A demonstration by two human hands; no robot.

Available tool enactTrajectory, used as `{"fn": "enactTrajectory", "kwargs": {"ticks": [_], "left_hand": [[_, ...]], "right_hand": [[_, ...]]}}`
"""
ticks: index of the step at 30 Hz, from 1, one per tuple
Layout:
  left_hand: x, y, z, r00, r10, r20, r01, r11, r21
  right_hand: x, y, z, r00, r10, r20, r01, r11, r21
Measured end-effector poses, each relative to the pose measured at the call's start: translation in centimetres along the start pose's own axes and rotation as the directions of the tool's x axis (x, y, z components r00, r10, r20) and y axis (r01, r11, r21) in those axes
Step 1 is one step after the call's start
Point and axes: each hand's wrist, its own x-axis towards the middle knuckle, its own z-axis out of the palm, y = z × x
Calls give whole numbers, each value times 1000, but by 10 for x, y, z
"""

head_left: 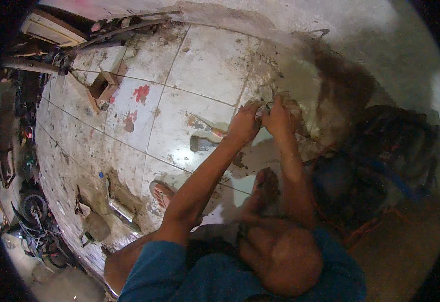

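Observation:
Both hands meet close to the wall, over a dirty, broken-looking patch at the end of the tiles. My left hand (pixel 245 122) has its fingers bent and pressed together. Beside it, my right hand (pixel 279 121) is closed too, with its fingertips pointing at the patch. Something small and dark shows between the fingertips, too small to name. Left of my left hand, a thin pointed tool with an orange-tipped end (pixel 212 129) lies on the pale tiled floor (pixel 195 105). Just below it is a short tool with a dark, wide end (pixel 200 144).
A small wooden box-like piece (pixel 101 88) stands at the upper left. A grey container (pixel 95 226) and a silvery tube-shaped tool (pixel 123 209) lie at the lower left, a bicycle (pixel 41 226) beyond. A dark bag-like heap (pixel 386 156) sits right. My sandalled foot (pixel 162 193) is near.

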Motion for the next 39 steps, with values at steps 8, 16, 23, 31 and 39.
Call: {"fn": "enactTrajectory", "kwargs": {"ticks": [8,16,23,31,39], "left_hand": [[-16,-15,-38,973,-232,16,232,969,-88],[-3,-13,-1,989,-144,40,149,970,-191],[-24,0,32,993,-98,68,112,961,-255],[-9,-26,0,994,75,78,-81,994,77],[69,-28,20,958,147,246,-220,928,300]], "right_hand": [[30,11,18,949,-103,298,-225,441,869],[-7,5,8,968,130,213,-240,716,655],[36,52,34,987,-159,37,163,945,-283],[4,-6,19,999,3,52,-4,1000,9],[57,-7,13,997,-1,73,-1,1000,26]]}}
